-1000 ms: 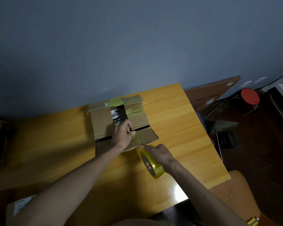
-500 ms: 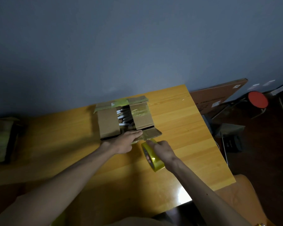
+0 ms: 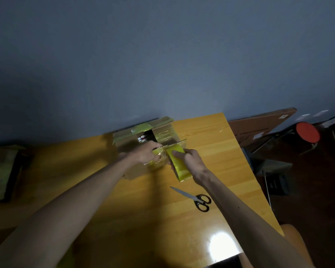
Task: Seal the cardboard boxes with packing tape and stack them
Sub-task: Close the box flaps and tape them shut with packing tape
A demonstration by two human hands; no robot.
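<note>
Tape roll [image 3: 180,168] raised to box [image 3: 127,145], right hand [image 3: 190,161] gripping, left hand [image 3: 145,152] pinching strip [image 3: 160,153]

A plain blue-grey wall [image 3: 162,55] fills the far side in dim light. A yellow-orange wooden table [image 3: 211,151] runs up to it, with a bright glare [image 3: 220,246] near its near right edge. To the right is dark floor [image 3: 307,213], with a flat brown board [image 3: 259,124] by the wall and a red disc [image 3: 307,132] beside it.
</note>
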